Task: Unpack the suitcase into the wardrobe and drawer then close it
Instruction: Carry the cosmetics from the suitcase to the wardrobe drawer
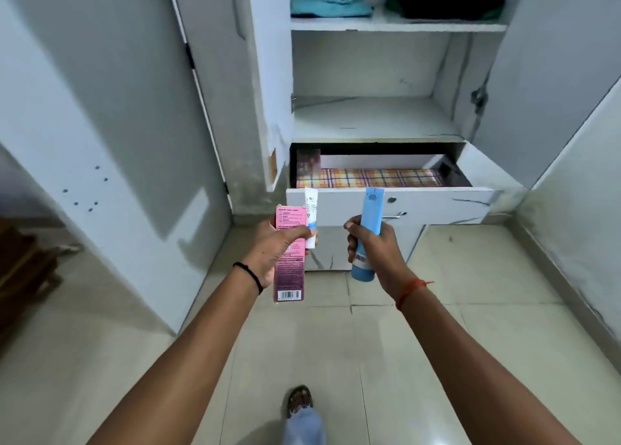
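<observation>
My left hand (274,249) grips a tall pink box (289,269) together with a small white tube (311,216), both upright. A light blue tube (368,226) stands cap down in the grip of my right hand (373,249). Both hands hover in front of the open white drawer (437,202), which is lined with checked paper (379,178). Above it the open wardrobe shows a bare middle shelf (373,118) and an upper shelf (396,26) holding folded turquoise cloth (327,2) and dark cloth (443,4). The suitcase is out of view.
The wardrobe's left door (100,125) and right door (551,74) stand swung open on either side. Wooden furniture (23,269) sits at the far left. Beige floor tiles (470,310) spread below, with my foot (300,399) at the bottom.
</observation>
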